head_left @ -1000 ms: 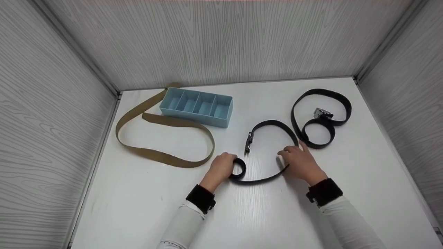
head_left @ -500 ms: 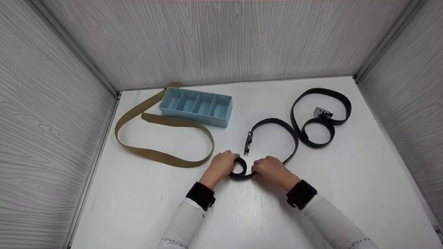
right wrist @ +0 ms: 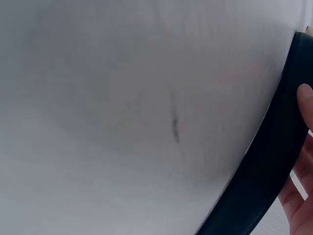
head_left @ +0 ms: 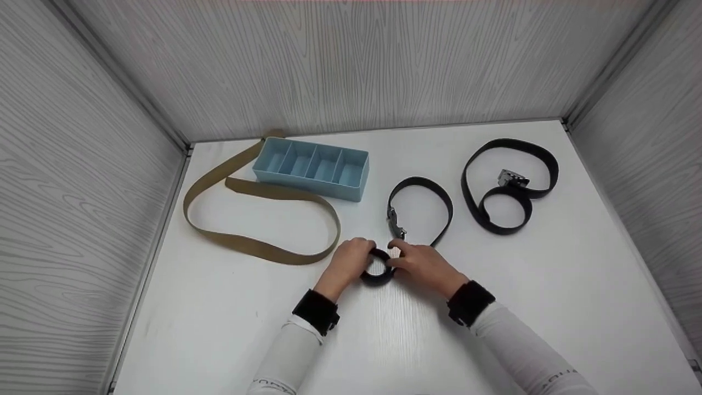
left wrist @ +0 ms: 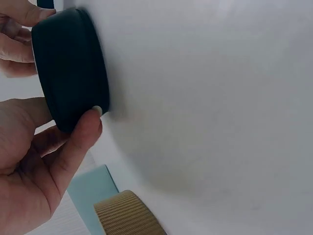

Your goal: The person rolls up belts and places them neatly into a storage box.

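A black belt stands on edge on the white table, one end rolled into a small coil. My left hand holds the coil's left side; in the left wrist view its thumb and fingers pinch the rolled band. My right hand is at the coil's right side. The right wrist view shows its thumb on one face of the strap and fingers behind it. Beyond the right hand, the unrolled length curves back to a silver buckle, near the right fingertips.
A second black belt with a silver buckle lies looped at the right. A tan belt loops across the left side, passing by a light blue box with several compartments. Wood-grain panels enclose the table.
My right hand has moved left along the strap to the coil. The coil looks slightly larger, and the loose loop with the buckle has shrunk. My left hand has stayed in place.
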`<state>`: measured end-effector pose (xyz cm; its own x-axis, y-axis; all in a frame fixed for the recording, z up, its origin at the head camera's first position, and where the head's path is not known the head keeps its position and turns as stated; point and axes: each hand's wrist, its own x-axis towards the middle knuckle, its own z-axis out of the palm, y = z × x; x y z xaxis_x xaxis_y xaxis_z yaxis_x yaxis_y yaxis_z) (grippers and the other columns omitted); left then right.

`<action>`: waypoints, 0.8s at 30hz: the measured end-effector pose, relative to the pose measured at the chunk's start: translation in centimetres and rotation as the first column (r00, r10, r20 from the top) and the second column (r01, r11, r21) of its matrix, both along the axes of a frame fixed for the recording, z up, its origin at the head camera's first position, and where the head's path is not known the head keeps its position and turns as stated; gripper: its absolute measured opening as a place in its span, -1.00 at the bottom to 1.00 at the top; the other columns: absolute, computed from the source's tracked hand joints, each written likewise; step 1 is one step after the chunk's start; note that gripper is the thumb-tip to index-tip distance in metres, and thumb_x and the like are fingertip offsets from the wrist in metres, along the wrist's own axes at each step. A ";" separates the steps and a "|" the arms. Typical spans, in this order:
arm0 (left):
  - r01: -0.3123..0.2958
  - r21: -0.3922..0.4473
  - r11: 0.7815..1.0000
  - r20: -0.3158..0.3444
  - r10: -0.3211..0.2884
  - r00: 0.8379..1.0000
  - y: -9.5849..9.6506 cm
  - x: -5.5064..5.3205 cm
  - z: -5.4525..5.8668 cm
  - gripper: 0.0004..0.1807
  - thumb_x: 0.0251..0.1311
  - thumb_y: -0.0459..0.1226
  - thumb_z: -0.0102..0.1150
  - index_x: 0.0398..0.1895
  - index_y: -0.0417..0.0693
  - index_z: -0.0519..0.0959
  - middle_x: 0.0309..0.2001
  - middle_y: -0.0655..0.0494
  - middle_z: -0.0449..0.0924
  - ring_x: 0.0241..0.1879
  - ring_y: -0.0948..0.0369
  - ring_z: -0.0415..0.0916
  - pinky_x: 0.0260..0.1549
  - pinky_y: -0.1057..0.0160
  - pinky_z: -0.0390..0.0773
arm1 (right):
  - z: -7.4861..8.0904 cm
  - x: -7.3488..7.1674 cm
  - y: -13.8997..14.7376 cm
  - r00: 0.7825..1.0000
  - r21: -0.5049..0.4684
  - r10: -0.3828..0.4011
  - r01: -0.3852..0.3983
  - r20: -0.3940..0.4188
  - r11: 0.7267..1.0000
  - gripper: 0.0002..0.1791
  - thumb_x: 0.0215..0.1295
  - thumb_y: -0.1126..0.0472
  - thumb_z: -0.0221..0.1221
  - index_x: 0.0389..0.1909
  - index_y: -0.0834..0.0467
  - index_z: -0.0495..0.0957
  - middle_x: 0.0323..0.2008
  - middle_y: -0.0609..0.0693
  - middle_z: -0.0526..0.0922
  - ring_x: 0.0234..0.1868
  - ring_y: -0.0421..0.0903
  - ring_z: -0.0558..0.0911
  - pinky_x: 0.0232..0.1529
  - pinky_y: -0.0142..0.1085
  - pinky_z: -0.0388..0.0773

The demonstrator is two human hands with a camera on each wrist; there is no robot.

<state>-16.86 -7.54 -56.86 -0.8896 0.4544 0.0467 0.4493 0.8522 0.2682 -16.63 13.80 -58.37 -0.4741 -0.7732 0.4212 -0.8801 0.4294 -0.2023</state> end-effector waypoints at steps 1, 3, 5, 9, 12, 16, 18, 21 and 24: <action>-0.023 0.022 1.000 0.000 0.023 1.000 0.0 0.0 -0.1 -0.96 0.14 -0.33 0.28 -0.42 -0.11 0.62 -0.43 -0.01 0.62 -0.40 0.01 0.60 -0.40 0.07 0.53 | 0.0 0.0 0.0 1.000 -0.002 0.002 -0.002 0.002 1.000 -0.82 0.13 0.31 0.34 -0.21 0.13 0.66 -0.04 0.12 0.60 -0.23 0.01 0.64 -0.33 -0.20 0.56; -0.061 0.059 0.996 0.005 0.061 0.998 0.1 -0.1 -0.4 -0.88 0.15 -0.29 0.31 -0.46 -0.13 0.59 -0.44 -0.03 0.63 -0.40 -0.01 0.61 -0.41 0.06 0.53 | 0.0 0.1 0.0 1.000 -0.002 0.007 -0.007 0.009 1.000 -0.81 0.10 0.32 0.35 -0.22 0.16 0.67 0.04 0.10 0.59 -0.11 0.00 0.65 -0.23 -0.21 0.58; -0.090 0.079 0.993 0.025 0.089 0.996 0.3 0.0 -0.5 -0.85 0.19 -0.24 0.30 -0.45 -0.13 0.59 -0.42 -0.04 0.63 -0.39 -0.01 0.62 -0.41 0.05 0.53 | 0.0 0.3 0.0 1.000 0.005 0.011 -0.011 -0.002 1.000 -0.78 0.04 0.32 0.38 -0.23 0.17 0.69 0.06 0.07 0.60 -0.05 -0.01 0.64 -0.19 -0.21 0.58; -0.176 0.090 0.980 0.111 0.165 0.980 0.9 0.3 -0.3 -0.82 0.18 -0.21 0.31 -0.41 -0.14 0.59 -0.39 -0.08 0.64 -0.38 -0.04 0.62 -0.40 0.02 0.54 | 0.0 0.5 0.0 0.999 0.036 -0.024 0.026 -0.044 0.999 -0.78 -0.05 0.25 0.45 -0.31 0.11 0.70 -0.12 -0.09 0.66 -0.25 -0.06 0.66 -0.36 -0.25 0.56; -0.243 0.088 0.966 0.168 0.226 0.959 1.4 0.5 0.1 -0.81 0.15 -0.23 0.32 -0.44 -0.18 0.57 -0.40 -0.12 0.64 -0.39 -0.06 0.63 -0.42 0.00 0.54 | -0.2 0.6 0.0 0.996 0.052 -0.057 0.061 -0.073 0.997 -0.82 -0.03 0.18 0.45 -0.40 0.06 0.66 -0.29 -0.15 0.65 -0.42 -0.08 0.59 -0.50 -0.25 0.50; -0.264 0.069 0.962 0.166 0.250 0.954 2.1 0.3 0.5 -0.88 0.12 -0.33 0.26 -0.48 -0.23 0.60 -0.42 -0.15 0.65 -0.41 -0.06 0.64 -0.45 0.01 0.56 | -0.3 0.7 0.1 0.996 0.054 -0.074 0.076 -0.048 0.996 -0.86 0.05 0.15 0.41 -0.39 0.04 0.65 -0.34 -0.14 0.62 -0.44 -0.08 0.56 -0.49 -0.25 0.49; -0.249 0.046 0.968 0.144 0.240 0.960 2.3 0.2 0.5 -0.91 0.10 -0.37 0.24 -0.49 -0.22 0.62 -0.43 -0.14 0.65 -0.41 -0.06 0.64 -0.45 0.02 0.56 | -0.3 0.6 0.3 0.998 0.057 -0.062 0.063 -0.016 0.996 -0.87 0.07 0.17 0.40 -0.36 0.03 0.67 -0.31 -0.13 0.62 -0.41 -0.08 0.56 -0.45 -0.25 0.49; -0.210 0.002 0.978 0.108 0.209 0.972 2.3 -0.2 0.5 -0.92 0.09 -0.39 0.22 -0.51 -0.19 0.64 -0.44 -0.10 0.65 -0.43 -0.04 0.63 -0.46 0.04 0.56 | -0.1 0.5 0.8 0.998 0.067 -0.048 0.045 0.034 0.997 -0.82 0.03 0.25 0.43 -0.31 0.06 0.68 -0.23 -0.09 0.61 -0.32 -0.08 0.58 -0.35 -0.25 0.52; -0.162 -0.037 0.986 0.067 0.164 0.984 2.3 -0.3 0.4 -0.92 0.10 -0.38 0.21 -0.51 -0.15 0.65 -0.45 -0.07 0.66 -0.43 -0.03 0.62 -0.47 0.04 0.56 | 0.0 0.5 1.2 0.997 0.077 -0.041 0.036 0.071 0.996 -0.76 -0.01 0.33 0.44 -0.28 0.09 0.68 -0.16 -0.06 0.60 -0.23 -0.07 0.58 -0.26 -0.24 0.54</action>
